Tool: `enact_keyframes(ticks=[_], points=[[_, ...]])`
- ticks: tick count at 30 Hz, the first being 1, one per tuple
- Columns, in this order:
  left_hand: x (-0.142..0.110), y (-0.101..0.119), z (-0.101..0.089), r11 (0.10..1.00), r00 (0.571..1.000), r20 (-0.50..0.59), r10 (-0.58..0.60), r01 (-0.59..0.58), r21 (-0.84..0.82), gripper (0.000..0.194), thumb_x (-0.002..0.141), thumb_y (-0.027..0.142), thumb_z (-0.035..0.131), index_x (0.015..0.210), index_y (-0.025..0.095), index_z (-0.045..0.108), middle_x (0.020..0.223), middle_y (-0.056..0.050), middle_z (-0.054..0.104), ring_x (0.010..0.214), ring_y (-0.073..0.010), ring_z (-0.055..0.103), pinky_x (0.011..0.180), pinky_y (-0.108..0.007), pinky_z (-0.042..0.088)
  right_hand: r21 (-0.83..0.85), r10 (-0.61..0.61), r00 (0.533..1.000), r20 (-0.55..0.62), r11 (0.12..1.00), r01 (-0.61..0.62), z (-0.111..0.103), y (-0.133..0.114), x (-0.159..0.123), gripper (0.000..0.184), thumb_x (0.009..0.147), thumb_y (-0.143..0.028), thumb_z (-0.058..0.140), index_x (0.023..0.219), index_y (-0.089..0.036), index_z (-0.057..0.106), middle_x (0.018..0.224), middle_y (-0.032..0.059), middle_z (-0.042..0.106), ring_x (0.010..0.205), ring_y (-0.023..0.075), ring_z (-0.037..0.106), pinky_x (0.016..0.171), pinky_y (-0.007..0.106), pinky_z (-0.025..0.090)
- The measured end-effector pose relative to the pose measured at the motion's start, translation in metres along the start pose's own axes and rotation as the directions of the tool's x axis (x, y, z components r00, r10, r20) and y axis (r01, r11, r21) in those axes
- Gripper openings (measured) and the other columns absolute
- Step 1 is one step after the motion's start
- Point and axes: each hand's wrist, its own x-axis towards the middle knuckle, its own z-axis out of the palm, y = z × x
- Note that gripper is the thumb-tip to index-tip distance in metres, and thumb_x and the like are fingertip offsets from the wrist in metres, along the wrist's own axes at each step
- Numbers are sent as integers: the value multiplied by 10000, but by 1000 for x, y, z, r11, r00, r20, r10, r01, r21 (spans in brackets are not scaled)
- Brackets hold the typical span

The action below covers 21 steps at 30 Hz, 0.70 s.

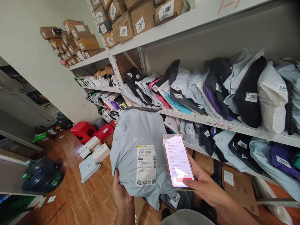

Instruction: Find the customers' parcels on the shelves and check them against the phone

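Note:
My left hand (120, 194) grips the bottom of a light grey plastic mailer bag (138, 131) and holds it upright in front of me. A white shipping label (146, 165) with barcodes faces me on the bag. My right hand (203, 184) holds a smartphone (178, 162) beside the bag, its lit screen showing a list, my thumb resting on the lower part of the screen.
White metal shelves (211, 122) on the right carry several numbered soft parcels; cardboard boxes (122, 28) fill the top shelf. On the wooden floor lie white parcels (88, 168), a red stool (82, 130), a flat cardboard box (239, 187) and a dark helmet (42, 175).

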Motion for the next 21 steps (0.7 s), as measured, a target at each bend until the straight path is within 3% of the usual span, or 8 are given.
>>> enact_keyframes(ticks=[8,13,17,21], points=[[-5,5,14,996,995,-88,49,-42,75,411,943,262,413,1349,252,473,991,-70,748,817,-192,731,743,-262,598,33,-18,1000,14,999,17,-2,4,0,929,678,-264,788,1438,-375,265,1263,56,639,1126,282,599,948,442,458],[1,9,15,996,993,-87,85,-81,40,464,951,237,393,1414,258,374,993,-54,749,782,-159,730,807,-230,571,18,-97,994,55,995,96,-6,8,3,852,648,-260,805,1373,-351,369,1249,67,648,1113,302,609,920,455,465],[5,14,11,991,977,-208,49,-22,130,470,957,181,338,1423,219,378,861,-34,775,680,-151,728,894,-278,549,29,-116,992,59,993,114,-9,7,2,840,626,-253,821,1345,-350,397,1254,61,648,1115,316,609,880,465,481],[8,24,-11,952,912,-396,105,23,306,576,884,8,350,1424,206,375,693,45,760,570,-92,696,719,-138,560,47,-98,994,55,994,95,-6,-2,-2,838,647,-218,804,1357,-356,382,1264,45,634,1131,297,599,916,459,464]])
